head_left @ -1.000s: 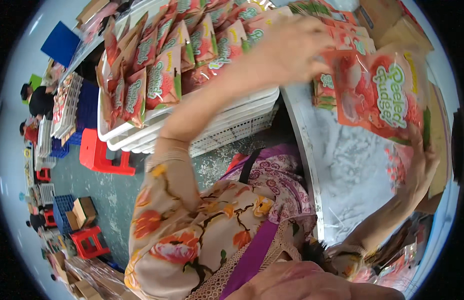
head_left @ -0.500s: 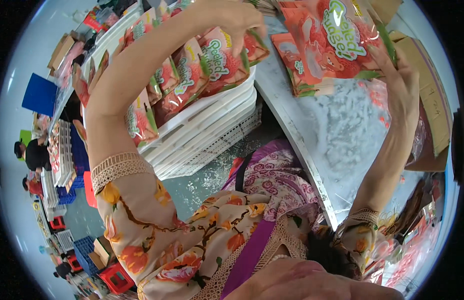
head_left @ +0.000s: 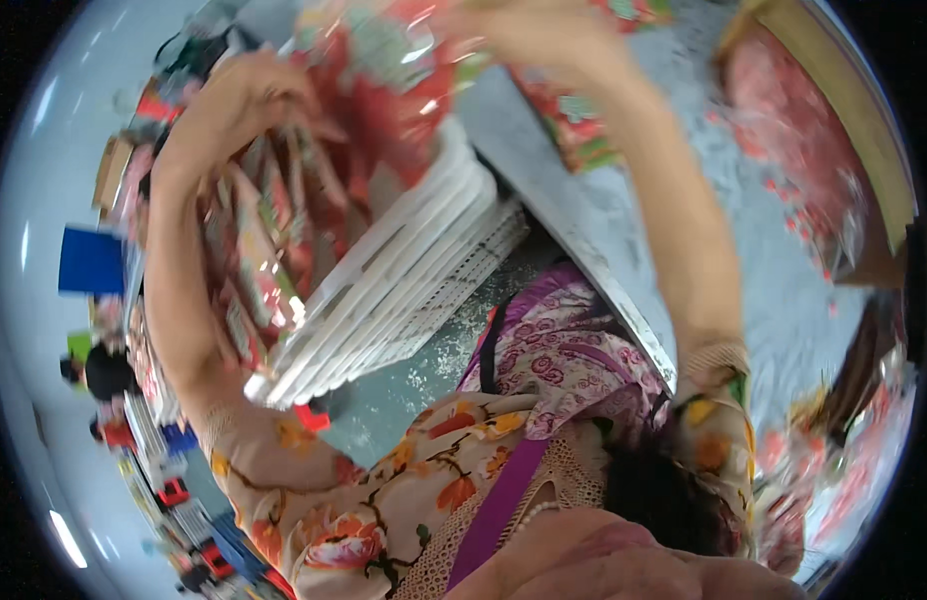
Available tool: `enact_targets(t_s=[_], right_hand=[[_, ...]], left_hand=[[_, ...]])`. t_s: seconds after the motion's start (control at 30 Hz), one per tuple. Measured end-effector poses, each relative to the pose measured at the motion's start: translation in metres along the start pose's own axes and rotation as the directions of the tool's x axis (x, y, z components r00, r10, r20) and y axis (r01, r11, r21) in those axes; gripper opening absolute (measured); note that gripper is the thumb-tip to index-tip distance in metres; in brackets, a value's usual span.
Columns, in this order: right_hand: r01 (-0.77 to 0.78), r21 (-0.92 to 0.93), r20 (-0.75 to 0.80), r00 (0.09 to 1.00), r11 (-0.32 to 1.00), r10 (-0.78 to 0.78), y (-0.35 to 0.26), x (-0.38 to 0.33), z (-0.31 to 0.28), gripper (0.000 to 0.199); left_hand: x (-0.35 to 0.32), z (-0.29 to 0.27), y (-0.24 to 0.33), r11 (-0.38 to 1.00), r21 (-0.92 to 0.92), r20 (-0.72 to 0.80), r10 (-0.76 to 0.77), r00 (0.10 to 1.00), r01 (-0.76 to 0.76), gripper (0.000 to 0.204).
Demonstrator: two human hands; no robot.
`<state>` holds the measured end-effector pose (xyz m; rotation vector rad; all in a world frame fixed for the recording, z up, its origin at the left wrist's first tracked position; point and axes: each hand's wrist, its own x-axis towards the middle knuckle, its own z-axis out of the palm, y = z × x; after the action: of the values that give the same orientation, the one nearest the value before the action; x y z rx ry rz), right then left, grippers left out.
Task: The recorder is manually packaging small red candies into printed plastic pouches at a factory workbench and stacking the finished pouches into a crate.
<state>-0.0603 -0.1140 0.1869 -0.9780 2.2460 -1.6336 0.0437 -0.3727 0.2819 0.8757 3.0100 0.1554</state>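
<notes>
Left hand (head_left: 264, 85) and right hand (head_left: 529, 30) up at a blurry red packet (head_left: 394, 90)

So both arms are raised toward the top of the view, with the red packet between the hands, above the near end of some stacked white crates (head_left: 414, 250). It's really smeared, so no idea whether that's one packet or a few together.

Left hand is on the packet's left side, fingers bent toward it. Can't tell if they're actually touching. Right hand is at the packet's upper right edge, super blurred and partly cut off by the frame, so I can't say whether its fingers are clamped on or just resting there.

More packets (head_left: 269, 265) are packed in the top crate, lots of them on edge, under and beside the left forearm. Just right of the crates is a grey table (head_left: 604, 225), and a few red and green packets (head_left: 584, 130) lie on it, partly behind the right forearm. Far right of the table there's an open cardboard box (head_left: 869, 110), with red stuff under clear plastic (head_left: 794, 130) against it and little red bits (head_left: 804, 235) scattered nearby. Way off left, a person in black (head_left: 109, 372) near a blue panel (head_left: 92, 262).
</notes>
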Motion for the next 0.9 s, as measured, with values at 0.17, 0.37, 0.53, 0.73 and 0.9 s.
enact_targets(t_s=[0.17, 0.37, 0.53, 0.73, 0.9], right_hand=[[0.159, -0.404, -0.057, 0.978, 0.901, -0.198, 0.075, 0.011, 0.037, 0.039], [-0.301, -0.216, -0.266, 0.934, 0.929, 0.241, 0.189, -0.123, -0.132, 0.024], [-0.599, -0.613, -0.466, 0.8, 0.514, 0.377, 0.296, -0.267, -0.316, 0.018], [-0.533, -0.63, -0.558, 0.817, 0.565, 0.148, 0.331, -0.172, -0.383, 0.021], [-0.441, -0.846, -0.514, 0.823, 0.3, -0.24, 0.417, -0.163, -0.412, 0.027]], left_hand=[[0.039, 0.049, 0.036, 0.948, 0.311, -0.269, 0.022, 0.963, 0.065, 0.023], [-0.024, 0.128, 0.132, 0.931, -0.276, -0.618, 0.017, 0.786, -0.237, 0.019], [0.073, 0.238, 0.176, 0.7, -0.709, -0.08, -0.202, 0.976, 0.087, 0.016], [0.159, 0.273, 0.164, 0.842, -0.539, -0.248, -0.184, 0.951, 0.023, 0.018], [0.169, 0.274, 0.134, 0.857, -0.507, -0.262, -0.26, 0.929, 0.096, 0.021]])
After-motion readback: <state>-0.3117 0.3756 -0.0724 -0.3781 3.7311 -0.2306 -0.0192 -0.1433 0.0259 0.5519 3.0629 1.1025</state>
